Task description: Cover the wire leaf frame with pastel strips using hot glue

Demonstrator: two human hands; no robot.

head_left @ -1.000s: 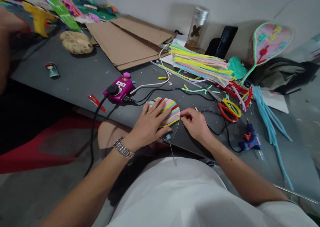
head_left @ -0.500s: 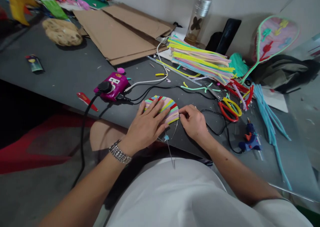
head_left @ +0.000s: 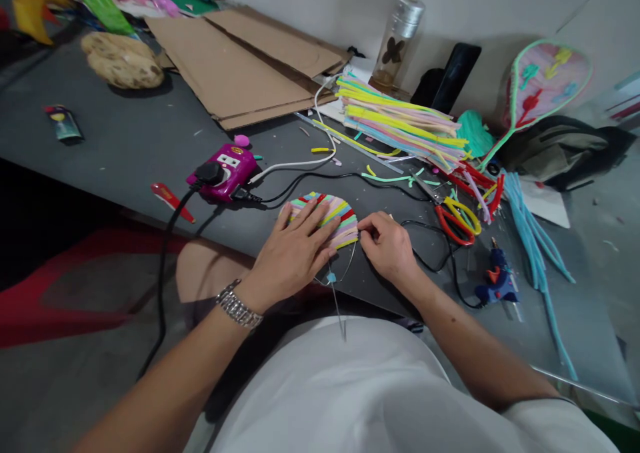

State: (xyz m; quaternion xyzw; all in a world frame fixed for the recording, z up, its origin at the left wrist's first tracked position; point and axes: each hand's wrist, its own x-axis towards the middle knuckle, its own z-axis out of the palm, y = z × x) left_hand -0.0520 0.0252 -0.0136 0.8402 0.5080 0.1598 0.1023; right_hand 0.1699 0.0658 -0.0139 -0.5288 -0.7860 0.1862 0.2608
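A rounded wire fan frame filled with striped pipe cleaners (head_left: 345,225) in pink, yellow, red, blue and green lies at the table's front edge. My left hand (head_left: 295,243) rests flat over it with fingers spread, hiding its left and middle part. At the right rim of this pipe-cleaner fan, the thumb and forefinger of my right hand (head_left: 387,243) pinch together; the exact bit between the fingertips is hidden. The bare lower loop of wire and its stem, with a small light-blue lump (head_left: 331,278) at the join, point toward my body.
To the right lie scissors (head_left: 457,220), a blue glue gun (head_left: 499,276) and light-blue pipe cleaners (head_left: 533,240). Behind are a pipe-cleaner bundle (head_left: 400,116), a glass bottle (head_left: 397,40), cardboard (head_left: 250,73) and a finished-looking fan (head_left: 550,83). A purple power socket (head_left: 225,170) trails black cables.
The view has shifted very slightly. Both hands keep their places on the pipe-cleaner fan, with no clear movement.
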